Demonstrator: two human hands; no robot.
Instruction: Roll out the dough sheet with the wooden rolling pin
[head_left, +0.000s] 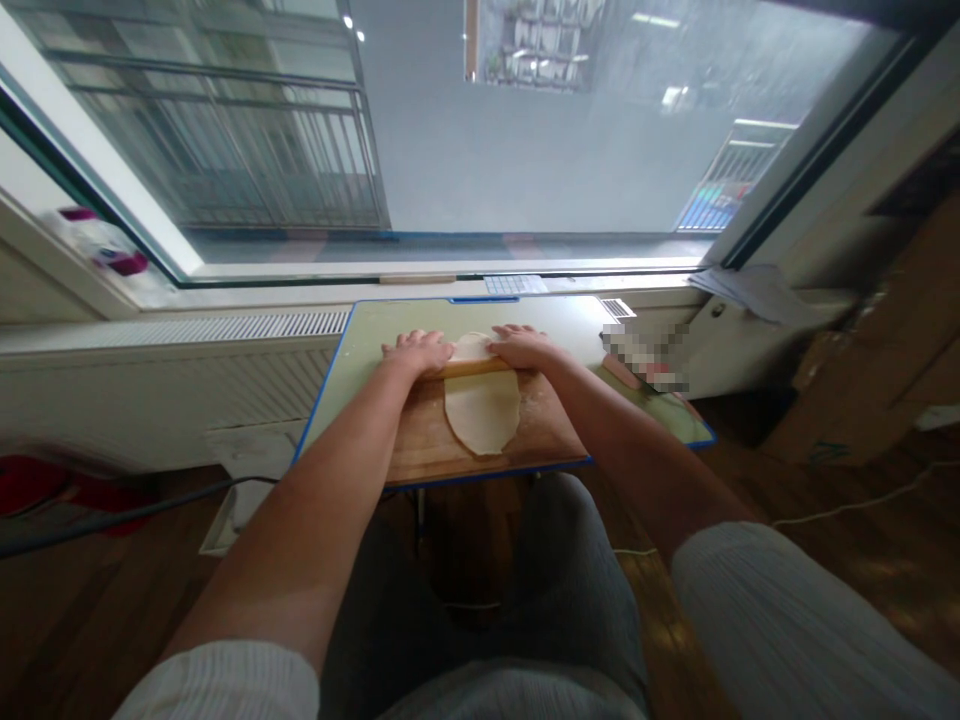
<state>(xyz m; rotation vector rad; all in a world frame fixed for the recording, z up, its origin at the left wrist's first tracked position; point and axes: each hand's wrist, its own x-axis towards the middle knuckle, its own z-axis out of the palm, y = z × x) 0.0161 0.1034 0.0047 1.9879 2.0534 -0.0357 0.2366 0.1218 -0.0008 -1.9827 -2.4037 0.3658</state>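
A flat sheet of pale dough [482, 415] lies on a wooden board [416, 430], with its rounded near end toward me. Across the dough runs a wooden rolling pin [480, 369], and part of the sheet shows beyond it. My left hand [421, 350] rests over the pin's left end, and my right hand [521, 346] over its right end. Both hands hold the pin from above, fingers forward, the palms hiding its ends. Flour marks show on the board right of the dough.
The board sits on a light green table [367, 335] with blue edging. A blurred-out item [645, 358] lies at the table's right. Behind are a windowsill [300, 300] and a large window. A bottle [105, 245] stands far left; a cardboard box [847, 370] is at right.
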